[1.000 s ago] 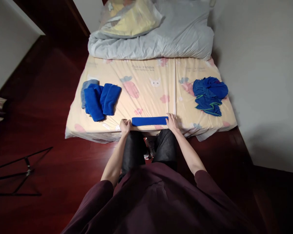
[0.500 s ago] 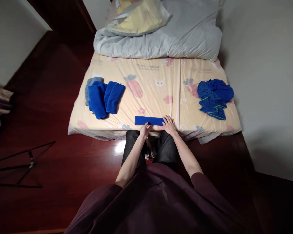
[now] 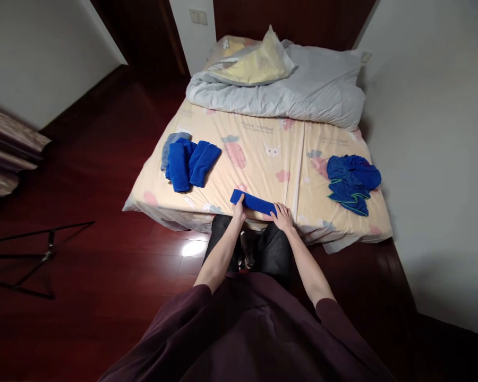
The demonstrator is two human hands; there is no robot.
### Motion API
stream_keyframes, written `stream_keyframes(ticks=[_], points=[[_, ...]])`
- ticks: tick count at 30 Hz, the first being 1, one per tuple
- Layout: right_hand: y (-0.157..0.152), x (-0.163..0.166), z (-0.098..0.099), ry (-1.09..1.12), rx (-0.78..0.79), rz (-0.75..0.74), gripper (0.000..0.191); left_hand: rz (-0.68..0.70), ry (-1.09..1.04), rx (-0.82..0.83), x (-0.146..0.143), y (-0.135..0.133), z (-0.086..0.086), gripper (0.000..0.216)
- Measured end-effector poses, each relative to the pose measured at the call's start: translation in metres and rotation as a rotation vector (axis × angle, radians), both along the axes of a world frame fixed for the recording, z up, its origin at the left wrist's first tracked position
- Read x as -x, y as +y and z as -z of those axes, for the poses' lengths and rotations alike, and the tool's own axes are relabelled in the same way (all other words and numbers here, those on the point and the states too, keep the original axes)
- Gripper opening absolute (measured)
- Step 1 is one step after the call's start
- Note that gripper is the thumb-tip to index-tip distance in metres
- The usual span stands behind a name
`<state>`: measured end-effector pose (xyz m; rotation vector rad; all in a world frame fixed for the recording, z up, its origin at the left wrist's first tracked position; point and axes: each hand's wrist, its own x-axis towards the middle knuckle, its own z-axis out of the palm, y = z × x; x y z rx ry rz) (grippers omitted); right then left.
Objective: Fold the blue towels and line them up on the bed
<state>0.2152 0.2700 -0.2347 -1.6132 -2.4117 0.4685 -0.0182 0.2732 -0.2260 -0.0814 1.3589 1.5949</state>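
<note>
A blue towel (image 3: pixel 257 202), folded into a long narrow strip, lies near the front edge of the bed, slanting down to the right. My left hand (image 3: pixel 239 208) grips its near edge toward the left end, thumb on top and the other fingers hidden beneath. At the right end my right hand (image 3: pixel 282 216) has its fingers closed over the strip. To the left sit several folded blue towels (image 3: pixel 189 163) with a grey-blue cloth (image 3: pixel 170 147) under them. A crumpled heap of blue cloths (image 3: pixel 353 178), one green-edged, rests at the right.
The bed's patterned sheet (image 3: pixel 258 154) stretches between the two piles. A rolled grey quilt (image 3: pixel 322 85) and a yellow pillow (image 3: pixel 258 66) lie at the far end. A black stand's legs (image 3: pixel 45 257) are on the floor at left, near a curtain (image 3: pixel 8 154). A wall (image 3: pixel 430 175) borders the right.
The strip has gone from lying level to slanting, its right end nearer me. My left hand has closed around its near edge. The camera view has tilted up and turned left.
</note>
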Motion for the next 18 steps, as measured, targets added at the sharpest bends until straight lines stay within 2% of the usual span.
stream_keyframes(ticks=[5, 8, 10, 14, 18], points=[[0.013, 0.009, -0.018, 0.022, 0.08, -0.006, 0.05, 0.095, -0.042, -0.138, 0.017, 0.001, -0.022, 0.039], [0.02, 0.023, -0.032, 0.122, 0.148, -0.042, 0.049, 0.164, 0.004, -0.288, 0.032, 0.005, -0.044, 0.038], [0.022, 0.041, -0.042, 0.213, 0.21, -0.069, 0.058, 0.246, 0.061, -0.385, 0.045, 0.006, -0.063, 0.038], [0.025, 0.1, -0.063, 0.417, 0.286, -0.083, 0.077, 0.379, 0.277, -0.512, 0.078, 0.0, -0.104, 0.036], [0.031, 0.179, -0.088, 0.65, 0.307, -0.09, 0.061, 0.49, 0.564, -0.533, 0.119, -0.007, -0.144, 0.035]])
